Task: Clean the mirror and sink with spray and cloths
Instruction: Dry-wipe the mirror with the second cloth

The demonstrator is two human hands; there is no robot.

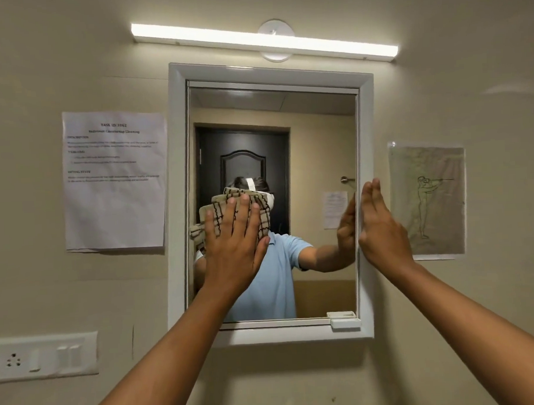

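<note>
A white-framed mirror (pixel 317 132) hangs on the beige wall straight ahead. My left hand (pixel 232 243) lies flat on the glass at its lower left, fingers spread, pressing a beige cloth with dark checked stripes (pixel 220 204) against it. My right hand (pixel 380 225) rests flat and edge-on against the mirror's right frame, fingers straight and together, holding nothing. The glass reflects a person in a light blue shirt and a dark door. Neither a sink nor a spray bottle is in view.
A lit tube light (pixel 261 41) runs above the mirror. A printed sheet (pixel 114 178) is taped to the wall on the left, a line drawing (pixel 428 201) on the right. A switch and socket plate (pixel 43 356) sits at the lower left.
</note>
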